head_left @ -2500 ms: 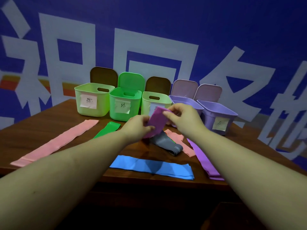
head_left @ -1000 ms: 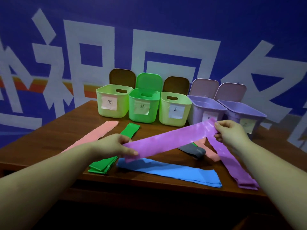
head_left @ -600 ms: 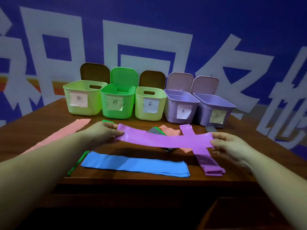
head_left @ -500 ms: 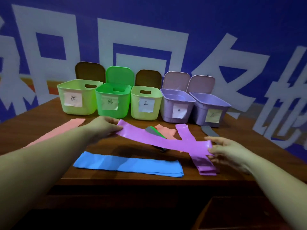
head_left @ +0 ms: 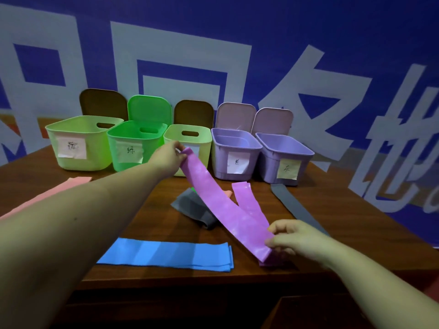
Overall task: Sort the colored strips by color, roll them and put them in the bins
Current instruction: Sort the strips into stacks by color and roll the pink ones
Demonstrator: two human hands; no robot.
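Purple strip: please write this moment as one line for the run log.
step: laying out purple strip | left hand: pinches far end | right hand: pinches near end | strip: stretched, unrolled | purple bins: open

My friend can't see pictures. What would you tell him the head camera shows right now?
Two hands stretch a purple strip above a wooden table: the left hand pinches its far end, the right hand its near end. Blue, pink and grey strips lie around, with five open labelled bins behind.
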